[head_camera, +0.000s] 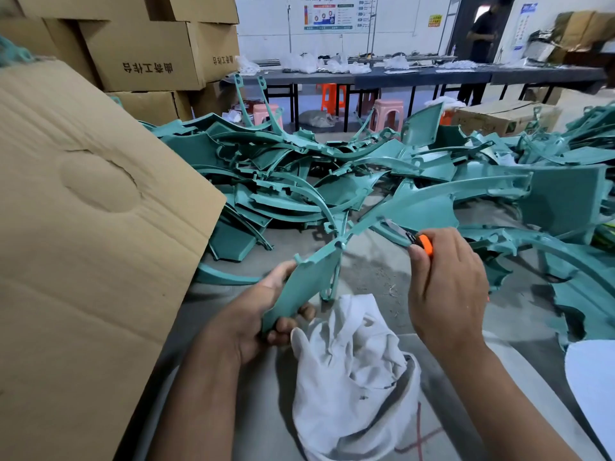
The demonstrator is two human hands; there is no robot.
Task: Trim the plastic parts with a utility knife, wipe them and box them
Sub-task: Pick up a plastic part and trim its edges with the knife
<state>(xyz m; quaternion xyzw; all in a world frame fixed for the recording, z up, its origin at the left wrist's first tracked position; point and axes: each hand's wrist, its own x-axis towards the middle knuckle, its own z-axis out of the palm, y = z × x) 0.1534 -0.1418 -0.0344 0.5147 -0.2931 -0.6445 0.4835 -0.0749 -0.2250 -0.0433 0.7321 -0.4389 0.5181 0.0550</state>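
Note:
My left hand [266, 314] grips the near end of a long teal plastic part [382, 221] that reaches up and to the right. My right hand [446, 281] holds an orange utility knife [424, 243], and its blade [394, 227] lies against the part's lower edge. A crumpled white cloth [352, 367] lies below both hands. A large cardboard box flap [83, 227] fills the left side.
A big heap of teal plastic parts [299, 174] covers the floor ahead and to the right. Stacked cardboard boxes [143, 51] stand at the back left. Farther back are a long dark table [416, 76], pink and orange stools, and a standing person [482, 38].

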